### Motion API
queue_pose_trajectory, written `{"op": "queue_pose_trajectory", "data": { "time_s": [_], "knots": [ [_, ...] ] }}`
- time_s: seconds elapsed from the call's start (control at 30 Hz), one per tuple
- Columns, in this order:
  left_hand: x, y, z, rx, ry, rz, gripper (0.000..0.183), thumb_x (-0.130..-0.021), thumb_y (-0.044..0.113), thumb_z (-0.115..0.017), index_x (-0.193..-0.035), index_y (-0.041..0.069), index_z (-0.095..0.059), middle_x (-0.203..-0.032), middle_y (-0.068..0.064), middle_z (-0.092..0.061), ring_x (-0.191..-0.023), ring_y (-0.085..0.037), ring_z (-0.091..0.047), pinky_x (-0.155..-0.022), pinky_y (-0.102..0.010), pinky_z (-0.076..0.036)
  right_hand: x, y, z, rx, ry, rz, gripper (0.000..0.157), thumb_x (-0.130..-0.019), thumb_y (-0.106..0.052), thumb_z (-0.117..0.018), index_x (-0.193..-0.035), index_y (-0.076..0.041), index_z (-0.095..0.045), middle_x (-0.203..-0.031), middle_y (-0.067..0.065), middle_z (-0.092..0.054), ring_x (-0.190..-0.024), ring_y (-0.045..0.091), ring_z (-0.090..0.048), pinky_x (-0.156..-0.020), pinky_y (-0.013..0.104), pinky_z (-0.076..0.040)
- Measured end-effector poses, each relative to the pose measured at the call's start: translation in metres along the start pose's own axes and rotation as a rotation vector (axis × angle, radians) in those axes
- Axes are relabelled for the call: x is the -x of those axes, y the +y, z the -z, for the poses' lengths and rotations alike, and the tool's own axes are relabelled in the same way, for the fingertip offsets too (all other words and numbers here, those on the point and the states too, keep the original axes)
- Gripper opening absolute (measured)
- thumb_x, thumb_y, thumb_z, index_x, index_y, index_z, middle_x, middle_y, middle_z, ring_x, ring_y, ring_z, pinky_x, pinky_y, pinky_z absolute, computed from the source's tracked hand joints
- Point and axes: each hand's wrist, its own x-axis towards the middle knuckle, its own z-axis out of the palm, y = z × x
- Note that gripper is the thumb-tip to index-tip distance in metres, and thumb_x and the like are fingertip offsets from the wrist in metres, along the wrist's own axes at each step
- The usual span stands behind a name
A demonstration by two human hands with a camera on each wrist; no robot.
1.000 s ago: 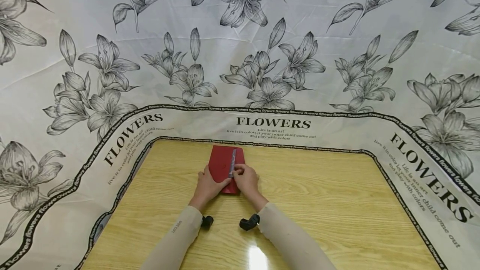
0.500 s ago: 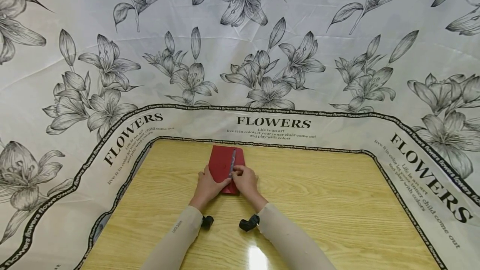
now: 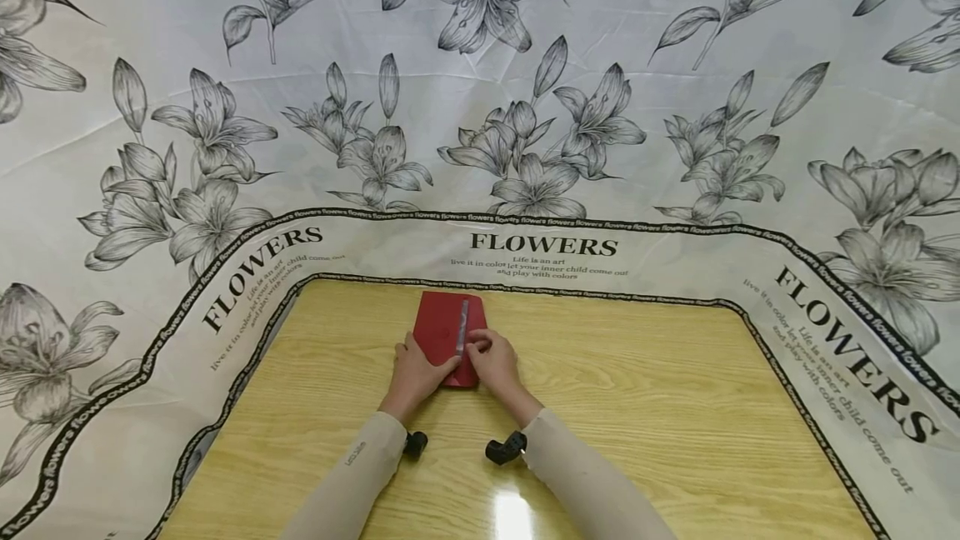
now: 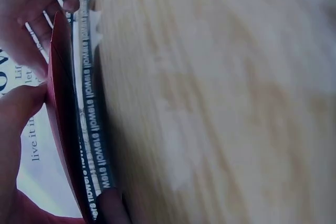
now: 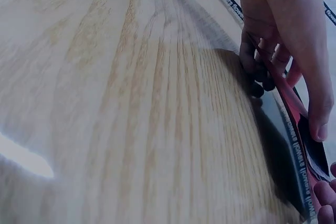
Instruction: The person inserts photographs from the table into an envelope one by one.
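Note:
A flat red envelope (image 3: 437, 325), a silvery-grey strip (image 3: 462, 325) running along its right part, lies near the table's far edge in the head view. At its lower left, my left hand (image 3: 415, 375) grips it, the thumb on top near the strip. The left wrist view shows that thumb (image 4: 26, 103) against the edge of the envelope (image 4: 60, 103). My right hand (image 3: 497, 365) is at the envelope's right edge with curled fingers, pinching there beside the strip. In the right wrist view only the right fingertips (image 5: 325, 198) show; what exactly they pinch is partly hidden.
The wood-grain table (image 3: 637, 390) extends around both arms. Behind and at the sides hangs a white cloth (image 3: 540, 248) with flower drawings and printed lettering. Black wrist cameras sit on the left wrist (image 3: 415, 444) and right wrist (image 3: 507, 447).
My right hand has shifted slightly right, and more of the grey strip shows beside its fingers. The left hand keeps its hold on the envelope.

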Motion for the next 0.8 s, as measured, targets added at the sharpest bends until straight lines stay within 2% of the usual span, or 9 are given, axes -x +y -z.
{"op": "queue_pose_trajectory", "data": {
  "time_s": [0.07,0.13,0.33,0.43,0.57,0.8],
  "knots": [
    [0.0,0.002,0.0,-0.008,-0.001,0.008,0.11,-0.09,0.053,-0.084,-0.158,-0.013,-0.028,-0.138,-0.036,-0.045,-0.121,-0.05,-0.056,-0.102,-0.059,-0.053,0.001,0.001,0.006,-0.025,-0.005,-0.01,0.023,-0.103,-0.013,-0.073,-0.124,-0.004,-0.076,-0.095,0.004,-0.073,-0.08,0.014,-0.063,-0.073,0.035,-0.054],
    [0.0,0.004,0.0,-0.012,0.001,0.013,0.109,-0.089,0.053,-0.084,-0.156,-0.014,-0.031,-0.137,-0.036,-0.046,-0.12,-0.05,-0.057,-0.102,-0.059,-0.053,0.002,0.002,0.011,-0.043,-0.002,-0.008,0.026,-0.103,-0.012,-0.072,-0.126,-0.002,-0.074,-0.098,0.007,-0.072,-0.081,0.016,-0.063,-0.07,0.033,-0.053],
    [0.002,0.009,0.0,-0.058,0.015,0.037,0.104,-0.088,0.055,-0.084,-0.151,-0.014,-0.039,-0.133,-0.034,-0.05,-0.115,-0.05,-0.061,-0.095,-0.062,-0.055,0.002,0.007,0.027,-0.038,0.016,0.008,0.031,-0.104,-0.012,-0.071,-0.132,0.001,-0.071,-0.102,0.012,-0.072,-0.089,0.023,-0.067,-0.078,0.04,-0.056],
    [0.001,0.01,0.0,-0.139,0.034,0.037,0.102,-0.086,0.06,-0.084,-0.145,-0.013,-0.043,-0.128,-0.032,-0.053,-0.113,-0.048,-0.061,-0.094,-0.061,-0.055,0.001,0.011,0.033,-0.023,0.025,0.015,0.032,-0.104,-0.012,-0.071,-0.133,0.001,-0.07,-0.103,0.011,-0.072,-0.09,0.023,-0.067,-0.08,0.042,-0.057],
    [0.0,0.01,-0.002,-0.252,0.072,0.008,0.102,-0.085,0.065,-0.082,-0.139,-0.014,-0.047,-0.125,-0.032,-0.053,-0.116,-0.046,-0.056,-0.099,-0.057,-0.051,0.0,0.014,0.043,-0.018,0.043,0.015,0.032,-0.103,-0.01,-0.071,-0.133,0.001,-0.07,-0.103,0.011,-0.072,-0.089,0.023,-0.065,-0.079,0.041,-0.055],
    [0.0,0.008,0.001,-0.321,0.081,-0.014,0.097,-0.088,0.063,-0.08,-0.136,-0.017,-0.051,-0.129,-0.033,-0.05,-0.121,-0.046,-0.048,-0.107,-0.057,-0.043,-0.001,0.022,0.061,-0.005,0.058,0.019,0.033,-0.104,-0.011,-0.071,-0.135,0.001,-0.069,-0.106,0.012,-0.072,-0.091,0.024,-0.066,-0.08,0.041,-0.055]
  ]
}}
